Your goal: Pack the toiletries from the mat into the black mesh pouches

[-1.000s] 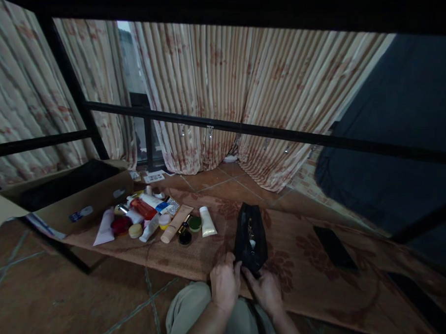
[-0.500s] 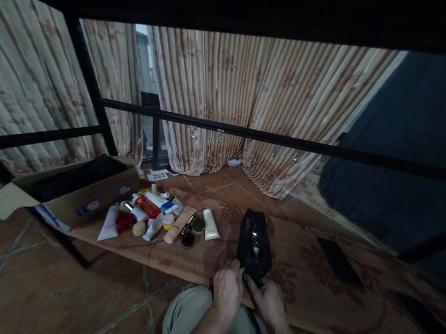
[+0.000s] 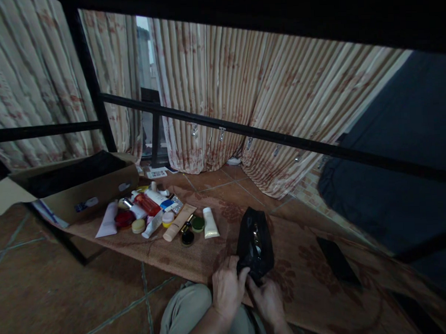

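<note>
The black pouch (image 3: 263,234) stands on the patterned brown cloth (image 3: 301,301), just in front of the person's knees, its long side running away from the body and its top parted over a few shiny things that are too dark to name. Its near end sits right at the fingertips of both hands, while the rest of it stretches beyond them, untouched. The left hand (image 3: 227,289) has its fingers curled and its thumb drawn in, pinching the near left corner; the right hand (image 3: 268,300) sets its thumb at the near end, fingers bent at the right corner, though whether they pinch there cannot be told. A cream tube (image 3: 210,224) lies to the pouch's left, apart from it, and a dark flat slab (image 3: 338,261) to its right
</note>
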Available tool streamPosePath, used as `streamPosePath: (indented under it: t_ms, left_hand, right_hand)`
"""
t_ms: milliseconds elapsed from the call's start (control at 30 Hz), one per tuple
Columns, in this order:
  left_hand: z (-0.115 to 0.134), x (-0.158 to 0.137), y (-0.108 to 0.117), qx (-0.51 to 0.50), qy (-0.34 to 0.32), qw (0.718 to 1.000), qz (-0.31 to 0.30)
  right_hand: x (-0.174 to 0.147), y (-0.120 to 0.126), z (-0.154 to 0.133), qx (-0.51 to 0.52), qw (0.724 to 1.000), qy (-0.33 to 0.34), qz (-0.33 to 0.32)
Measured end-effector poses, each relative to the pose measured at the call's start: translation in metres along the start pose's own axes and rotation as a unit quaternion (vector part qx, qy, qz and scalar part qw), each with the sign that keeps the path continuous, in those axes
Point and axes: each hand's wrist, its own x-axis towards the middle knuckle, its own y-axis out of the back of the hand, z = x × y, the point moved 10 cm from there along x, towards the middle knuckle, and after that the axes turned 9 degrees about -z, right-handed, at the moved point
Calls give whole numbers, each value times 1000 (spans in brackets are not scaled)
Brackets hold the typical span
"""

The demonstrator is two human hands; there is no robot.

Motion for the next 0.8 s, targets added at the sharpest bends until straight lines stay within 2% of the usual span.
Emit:
streamPosePath:
  t_ms: [233, 567, 800]
  left_hand:
    - [5, 1, 4, -9, -38, 999, 26]
    - [7, 4, 3, -28, -47, 998, 12]
    - [7, 4, 9, -38, -54, 997, 32]
  right_hand:
    - [-1, -1, 3, 12, 1000, -8, 2]
    - [-2, 4, -4, 28, 1000, 4, 11]
    - [-1, 6, -9, 31, 999, 18, 14]
